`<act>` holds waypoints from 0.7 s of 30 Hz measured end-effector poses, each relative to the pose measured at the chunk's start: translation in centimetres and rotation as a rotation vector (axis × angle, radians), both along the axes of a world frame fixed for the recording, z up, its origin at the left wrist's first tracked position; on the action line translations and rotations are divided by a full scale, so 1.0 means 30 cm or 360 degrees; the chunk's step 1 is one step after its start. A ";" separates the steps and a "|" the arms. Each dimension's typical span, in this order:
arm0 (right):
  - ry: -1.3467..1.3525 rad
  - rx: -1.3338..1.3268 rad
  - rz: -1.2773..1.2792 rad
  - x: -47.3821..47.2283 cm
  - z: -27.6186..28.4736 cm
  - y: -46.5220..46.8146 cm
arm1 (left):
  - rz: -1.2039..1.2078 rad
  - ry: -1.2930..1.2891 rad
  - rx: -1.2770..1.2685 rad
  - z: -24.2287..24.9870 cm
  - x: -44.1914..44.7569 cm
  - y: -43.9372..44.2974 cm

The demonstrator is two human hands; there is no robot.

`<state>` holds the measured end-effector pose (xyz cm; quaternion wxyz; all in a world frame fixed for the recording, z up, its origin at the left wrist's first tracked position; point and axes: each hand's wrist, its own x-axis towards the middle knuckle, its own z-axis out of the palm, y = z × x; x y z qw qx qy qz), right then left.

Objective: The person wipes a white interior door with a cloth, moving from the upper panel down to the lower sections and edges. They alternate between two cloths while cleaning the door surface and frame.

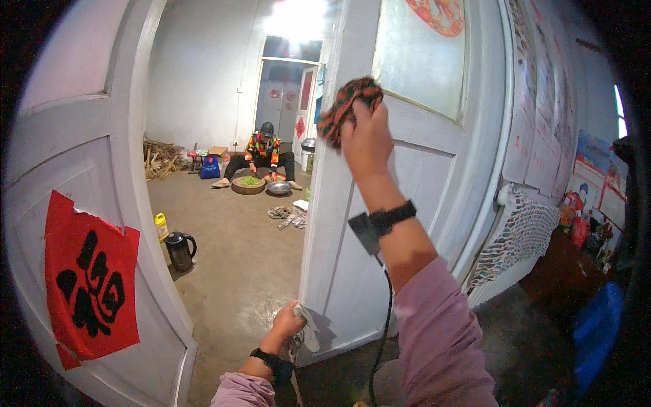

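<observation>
My right hand (370, 140) is raised and grips a bunched red, green and black striped cloth (336, 114). The cloth is at the free-edge side of a pale painted door (412, 168), beside the lower corner of its frosted pane (422, 66). Whether it presses on the wood, I cannot tell. Lower down, my left hand (289, 321) is closed around a whitish cloth (311, 330) near the same door's lower edge. Part of that cloth hangs below the fist. A black strap with a small box (363, 233) and a cable sits on my right wrist.
Another door leaf (30, 152) with a red paper (91, 285) stands left. Through the doorway, a person (263, 147) sits low, hands at a round chopping board (247, 189) with chopped greens. A dark kettle (180, 252) and crumpled cloths (287, 216) are on the floor. A radiator (508, 264) is right.
</observation>
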<state>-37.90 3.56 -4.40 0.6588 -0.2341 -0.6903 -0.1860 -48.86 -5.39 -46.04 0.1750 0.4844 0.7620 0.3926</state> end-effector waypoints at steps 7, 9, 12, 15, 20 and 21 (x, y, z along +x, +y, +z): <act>-0.0173 -0.0158 0.0194 0.088 -0.495 0.008 | 0.0000 -0.0008 -0.0003 -0.028 0.010 0.000; -0.0253 -0.0181 0.0225 0.121 -0.627 0.010 | 0.0004 0.0051 0.0075 -0.052 -0.004 0.013; -0.0522 -0.0462 0.0345 0.190 -0.724 0.023 | -0.0109 0.0129 0.0086 -0.089 -0.042 0.043; -0.0427 -0.0259 0.0450 0.238 -0.636 0.043 | -0.0022 0.0140 0.0028 -0.122 -0.043 0.059; 0.0156 -0.0109 0.0363 0.202 -0.213 0.111 | 0.0007 -0.0042 0.0110 -0.133 -0.029 0.055; 0.0100 -0.0140 0.0294 0.179 -0.150 0.118 | 0.0023 -0.0032 0.0108 -0.138 -0.030 0.054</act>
